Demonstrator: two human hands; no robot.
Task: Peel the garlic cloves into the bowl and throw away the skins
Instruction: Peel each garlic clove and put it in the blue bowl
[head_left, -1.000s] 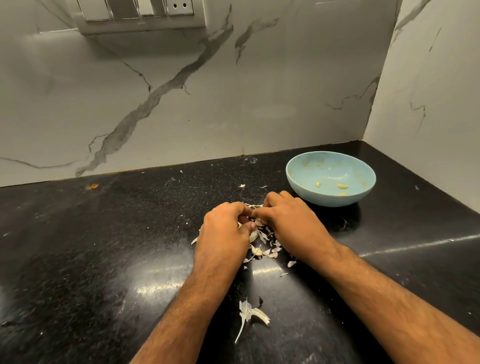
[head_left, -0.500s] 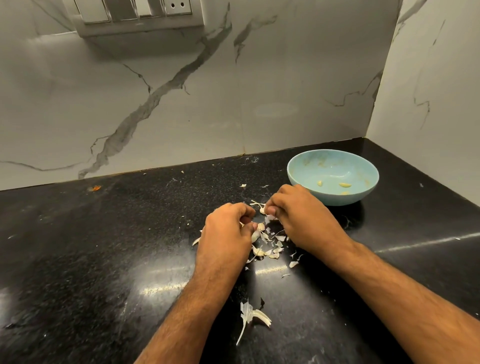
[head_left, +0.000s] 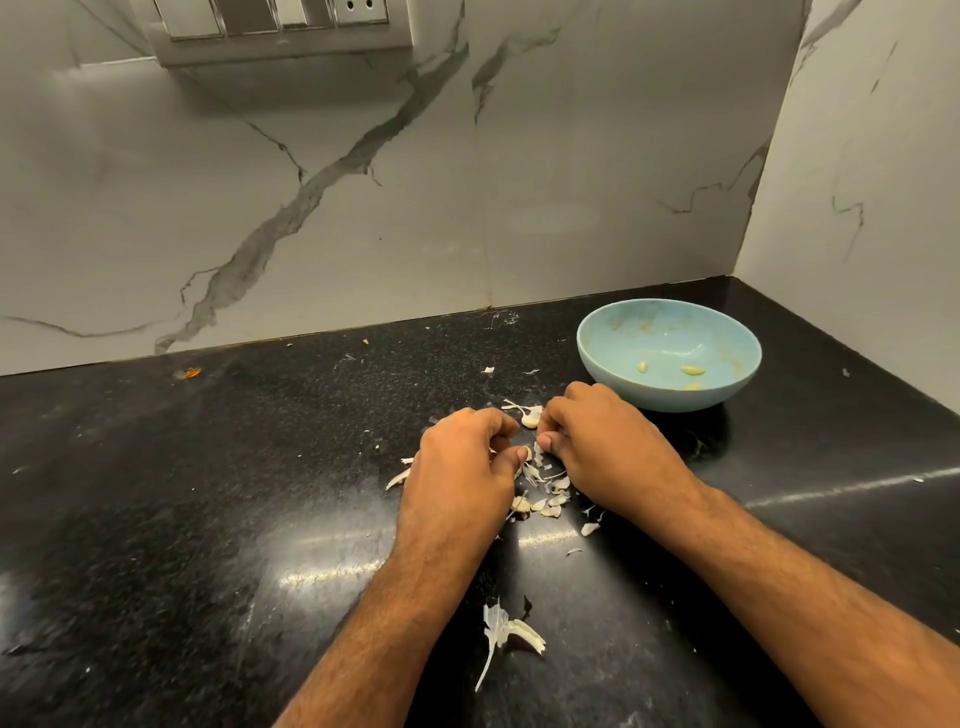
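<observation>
Bowl (head_left: 613, 358), pale blue, holds three peeled cloves (head_left: 692, 370) on a black counter (head_left: 208, 493). Just beside it, the left hand (head_left: 462, 467) pinches a garlic clove (head_left: 525, 454); the right hand (head_left: 597, 447) curls close, its hold unclear. Skins (head_left: 550, 499) litter the gap between them; one large husk (head_left: 506, 631) lies nearer.

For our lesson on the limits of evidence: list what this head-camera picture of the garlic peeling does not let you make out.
1. What the left hand and right hand grip: curled fingers hide it.
2. Whether the clove between them is peeled: too small.
3. How many cloves are in the bowl: its near wall hides the lowest one.
4. The switch panel: cut off by the top edge.
5. Any bin for the skins: none in view.
</observation>
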